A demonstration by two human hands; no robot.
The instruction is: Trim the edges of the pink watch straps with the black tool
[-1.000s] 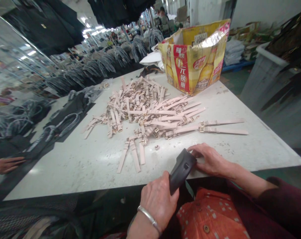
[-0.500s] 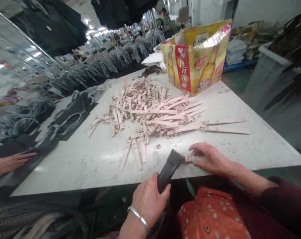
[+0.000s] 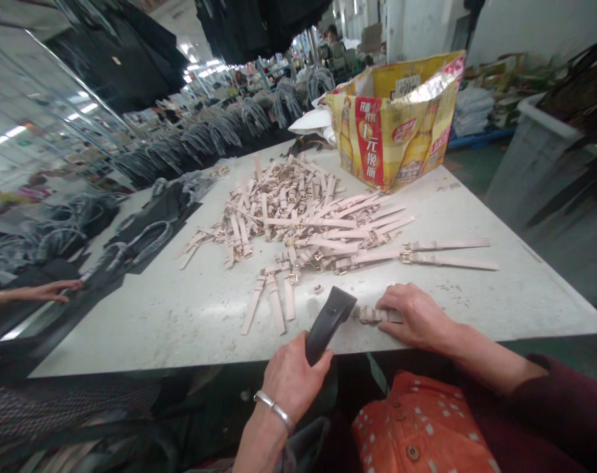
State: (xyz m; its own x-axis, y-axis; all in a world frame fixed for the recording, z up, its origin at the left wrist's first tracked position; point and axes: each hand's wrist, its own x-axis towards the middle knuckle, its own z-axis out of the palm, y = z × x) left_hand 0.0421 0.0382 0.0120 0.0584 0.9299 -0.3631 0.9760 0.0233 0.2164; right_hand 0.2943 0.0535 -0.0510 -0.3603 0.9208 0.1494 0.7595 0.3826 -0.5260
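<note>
My left hand [image 3: 294, 378], with a silver bangle at the wrist, is closed around a black hand-held tool [image 3: 329, 322] with a wide, flat end, shaped like a hair clipper; its exact kind is unclear. My right hand [image 3: 414, 316] grips a pale pink buckle strap [image 3: 372, 315] low over the table's near edge, fingers partly covering it. A small gap separates the tool's wide end from the strap. Beyond both hands lies a heap of similar pink straps [image 3: 298, 203] with gold buckles. Two straps [image 3: 446, 244] lie side by side at the heap's right.
A yellow beer carton [image 3: 392, 131] stands at the back of the white table [image 3: 180, 328]. Black fabric pieces with wrapped handles [image 3: 145, 240] lie on the left, where another person's hand [image 3: 56, 289] rests. A large grey bin [image 3: 530, 164] stands to the right.
The tool's wide end has drawn back left from the strap and tilted upward. My right hand has stayed nearly in place. The other person's hand at left has shifted.
</note>
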